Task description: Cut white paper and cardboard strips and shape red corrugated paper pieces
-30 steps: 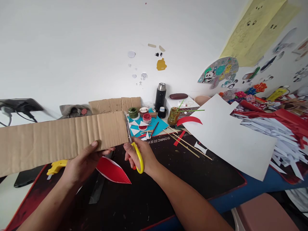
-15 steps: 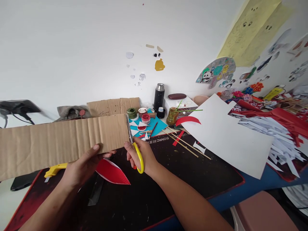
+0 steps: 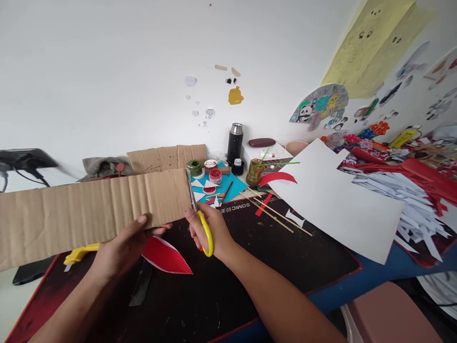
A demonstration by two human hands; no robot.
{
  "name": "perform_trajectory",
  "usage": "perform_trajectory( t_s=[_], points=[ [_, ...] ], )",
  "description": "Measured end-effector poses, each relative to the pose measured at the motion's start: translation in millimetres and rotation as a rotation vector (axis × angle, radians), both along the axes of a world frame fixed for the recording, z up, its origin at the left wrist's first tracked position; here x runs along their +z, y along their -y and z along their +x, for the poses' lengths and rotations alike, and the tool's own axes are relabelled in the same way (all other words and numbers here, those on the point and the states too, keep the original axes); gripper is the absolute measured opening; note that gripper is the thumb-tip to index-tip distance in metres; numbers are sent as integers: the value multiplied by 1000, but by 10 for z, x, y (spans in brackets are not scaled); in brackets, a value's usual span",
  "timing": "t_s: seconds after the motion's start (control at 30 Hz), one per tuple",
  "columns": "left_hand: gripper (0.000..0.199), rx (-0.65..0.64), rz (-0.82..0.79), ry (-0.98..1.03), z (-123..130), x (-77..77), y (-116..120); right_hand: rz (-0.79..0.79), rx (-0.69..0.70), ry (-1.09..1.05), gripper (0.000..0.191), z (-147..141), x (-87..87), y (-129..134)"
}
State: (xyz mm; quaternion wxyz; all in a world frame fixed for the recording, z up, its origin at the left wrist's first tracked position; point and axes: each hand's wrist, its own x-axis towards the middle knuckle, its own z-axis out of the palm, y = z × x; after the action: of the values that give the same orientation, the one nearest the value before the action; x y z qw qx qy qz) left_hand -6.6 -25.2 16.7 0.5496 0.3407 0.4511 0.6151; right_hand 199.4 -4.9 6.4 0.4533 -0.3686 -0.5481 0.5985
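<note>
A long strip of corrugated cardboard (image 3: 82, 209) spans the left half of the head view, held above the desk. My left hand (image 3: 124, 245) grips its lower edge, thumb on the front face and fingers behind. My right hand (image 3: 210, 228) is closed around the yellow handles of a pair of scissors (image 3: 206, 236). The blades point up along the cardboard's right end; whether they touch it I cannot tell. Below the cardboard lies a red folded paper piece (image 3: 167, 257) with a pointed tip, partly hidden by my left hand. A yellow-handled tool (image 3: 80, 253) shows behind my left wrist.
A black desk mat (image 3: 228, 286) covers the desk. Paint jars (image 3: 215, 176), a black thermos (image 3: 234, 144) and a brush jar (image 3: 253, 172) stand along the back. Thin sticks (image 3: 271, 214), a large white sheet (image 3: 342, 205) and white paper strips (image 3: 403, 200) lie to the right.
The view has shifted very slightly. Both hands, the cardboard and the scissors stay in nearly the same place.
</note>
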Motion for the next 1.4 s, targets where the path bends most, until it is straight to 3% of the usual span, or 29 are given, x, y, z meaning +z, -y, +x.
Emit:
perform_trajectory(
  t_s=[0.13, 0.4, 0.73, 1.07, 1.4],
  points=[
    [48, 29, -36, 4, 16, 20, -2, -22, 21, 7, 61, 4, -27, -8],
    [48, 38, -119, -60, -70, 36, 32, -40, 70, -43, 65, -28, -147, -23],
    [46, 42, -81, -110, -14, 66, 89, -92, 99, -110, 82, -1, -43, -73],
    [51, 20, -120, -82, 7, 40, 69, -29, 8, -23, 61, 50, -62, -54],
    [48, 39, -126, -105, 47, 101, 98, 10, -30, 24, 60, 44, -16, -17]
  ],
)
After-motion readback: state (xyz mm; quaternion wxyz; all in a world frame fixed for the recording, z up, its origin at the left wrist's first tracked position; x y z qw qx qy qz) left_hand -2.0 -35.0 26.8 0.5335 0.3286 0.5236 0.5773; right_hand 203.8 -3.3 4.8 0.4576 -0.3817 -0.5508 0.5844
